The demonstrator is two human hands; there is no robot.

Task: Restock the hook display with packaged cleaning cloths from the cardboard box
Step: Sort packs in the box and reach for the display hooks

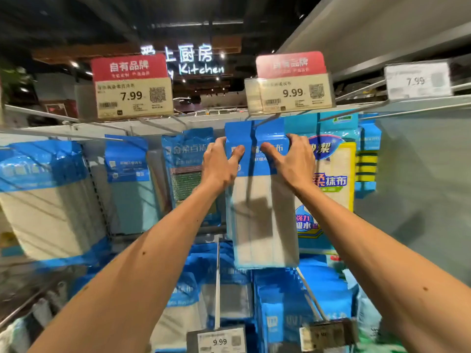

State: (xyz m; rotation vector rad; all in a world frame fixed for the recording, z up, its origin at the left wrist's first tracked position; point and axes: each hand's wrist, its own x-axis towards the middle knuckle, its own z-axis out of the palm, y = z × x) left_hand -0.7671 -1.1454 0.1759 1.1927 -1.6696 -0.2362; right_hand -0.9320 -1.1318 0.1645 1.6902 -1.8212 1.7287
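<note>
We face the hook display [420,174], other packs [128,184] hanging in rows. Our cloth pack [262,220] sits up at the top row, between two of them. Left hand [221,164] and right hand [290,161] each grip its blue header by a side edge, thumbs on front. Above: 9.99 price tag [289,94], then the hook [263,121] at the header's top; threaded or not, we cannot tell.

Dim aisle under small ceiling spotlights [222,55]; glare whitens the right price tag [418,80]; edges bend and blur.
</note>
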